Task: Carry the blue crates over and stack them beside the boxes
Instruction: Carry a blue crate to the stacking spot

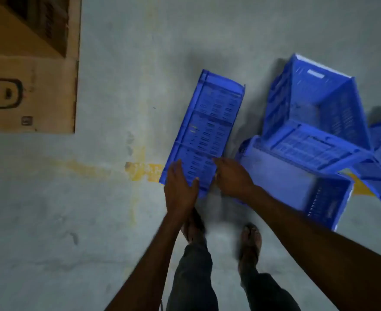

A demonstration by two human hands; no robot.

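both hands meet at the near end of a blue crate (204, 131) that stands on its side on the floor (122, 63), ribbed base facing up at the camera. the left hand (180, 189) lies flat against that base with its fingers spread, while the right hand (232, 178) curls over the near edge beside it; i judge this a steadying hold so the crate can be tipped up and lifted, though blur hides how firm the grasp is. just right of the right hand more crates (308, 122) lie tumbled together, open sides tilted. the cardboard boxes (27, 86) sit well left of the left hand and farther away. one box bears a dark rounded-rectangle print and a small mark; no lettering is legible.
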